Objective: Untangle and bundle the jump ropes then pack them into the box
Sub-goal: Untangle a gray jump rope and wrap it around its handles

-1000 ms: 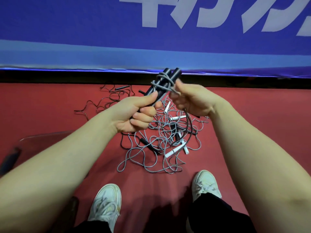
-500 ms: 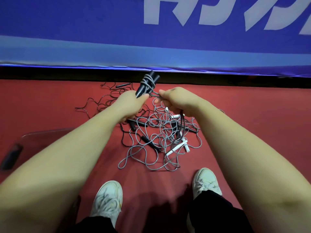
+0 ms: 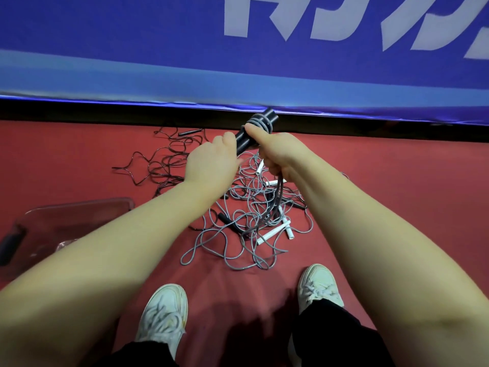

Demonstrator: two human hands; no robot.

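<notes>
Both hands hold one jump rope bundle above the floor: two black handles (image 3: 260, 129) side by side with grey cord wound round their top. My right hand (image 3: 275, 152) grips the handles, thumb pressed on the wound cord, and the folded rope loops (image 3: 275, 200) hang down from it. My left hand (image 3: 211, 161) touches the handles' lower end; its fingers are hidden. Below lies a tangled pile of grey ropes (image 3: 246, 229) with white handles (image 3: 272, 233) and black handles. A dark rope (image 3: 164, 160) sprawls to the left. The clear plastic box (image 3: 79, 215) sits at left.
A blue banner wall (image 3: 238, 62) with a black base closes off the far side. The floor is red mat (image 3: 383, 194). My two white shoes (image 3: 162, 316) stand just below the rope pile.
The handle bundle has shifted right and my right hand has moved up onto it, thumb on the wraps. The cord end the right hand was pulling is now wound in.
</notes>
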